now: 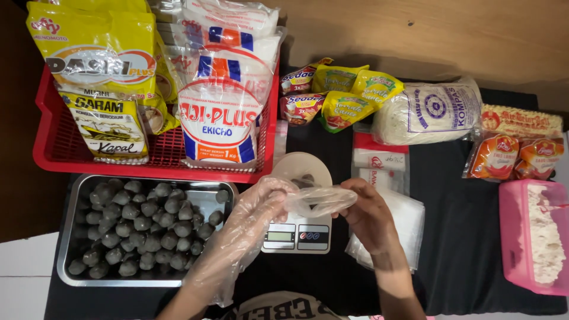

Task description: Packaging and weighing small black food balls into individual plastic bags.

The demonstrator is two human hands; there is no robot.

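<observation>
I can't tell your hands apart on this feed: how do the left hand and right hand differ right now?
The left hand wears a loose clear plastic glove up the forearm; the right hand is bare. The left sits beside the steel tray of grey balls; the right is over the stack of clear bags. Both pinch one small clear plastic bag above the scale.

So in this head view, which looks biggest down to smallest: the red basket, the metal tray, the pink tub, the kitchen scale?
1. red basket
2. metal tray
3. pink tub, partly cut off
4. kitchen scale, partly hidden by the hands
</observation>
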